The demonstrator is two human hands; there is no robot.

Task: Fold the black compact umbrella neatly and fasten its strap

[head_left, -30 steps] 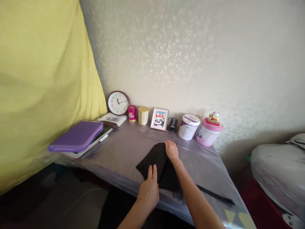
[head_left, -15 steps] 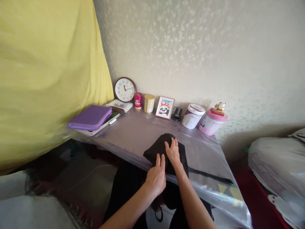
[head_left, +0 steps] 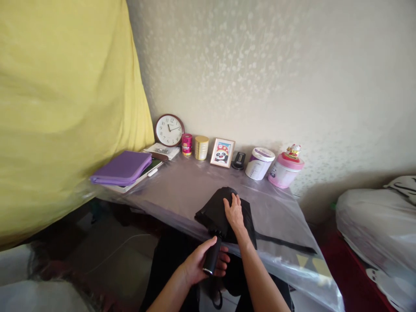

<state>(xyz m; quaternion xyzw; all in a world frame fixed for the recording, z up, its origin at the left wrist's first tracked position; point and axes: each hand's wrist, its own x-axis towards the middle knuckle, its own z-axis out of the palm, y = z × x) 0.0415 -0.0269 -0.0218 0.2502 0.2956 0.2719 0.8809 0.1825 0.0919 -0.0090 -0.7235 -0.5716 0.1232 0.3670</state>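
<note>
A black folding umbrella (head_left: 212, 210) lies near the table's front edge, its loose canopy spread on the plastic cover and its handle pointing toward me. My left hand (head_left: 208, 262) is wrapped around the black handle from below, thumb on top. On the right part of the canopy rests my right hand (head_left: 234, 212), palm down with the fingers apart. A black strap (head_left: 286, 243) stretches from the canopy toward the right side of the table.
Along the wall stand a clock (head_left: 169, 130), a pink can (head_left: 186, 144), a yellow-lidded can (head_left: 201, 148), a picture frame (head_left: 222, 152), a black device (head_left: 238, 160), a white tub (head_left: 260, 164) and a pink tub (head_left: 285, 171). A purple folder (head_left: 121, 168) lies at left.
My left hand has moved down off the canopy, turned over and taken hold of the umbrella handle. My right hand stays on the canopy. The view has shifted slightly.
</note>
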